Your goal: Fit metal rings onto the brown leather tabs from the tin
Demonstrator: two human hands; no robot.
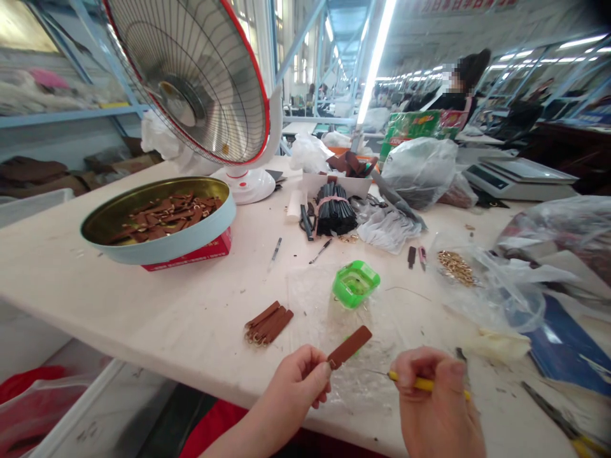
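My left hand [298, 380] is closed in a pinch on the lower end of a brown leather strap [349, 346], which slants up to the right over a sheet of clear plastic [353, 324]. My right hand [436, 401] is closed round a thin yellow-handled tool [420, 383] whose fine tip points left toward the strap's lower end. Just left of the strap lies a small pile of similar brown straps [267, 323] with metal rings. A small green plastic tub [356, 283] sits on the plastic sheet beyond the strap.
A round tin [157, 245] of brown leather pieces rests on a red box at the left, with an electric heater dish [200, 70] behind it. A bundle of black strips [334, 210], plastic bags, gold rings [456, 267] and a scale [518, 175] stand farther back. A person sits beyond.
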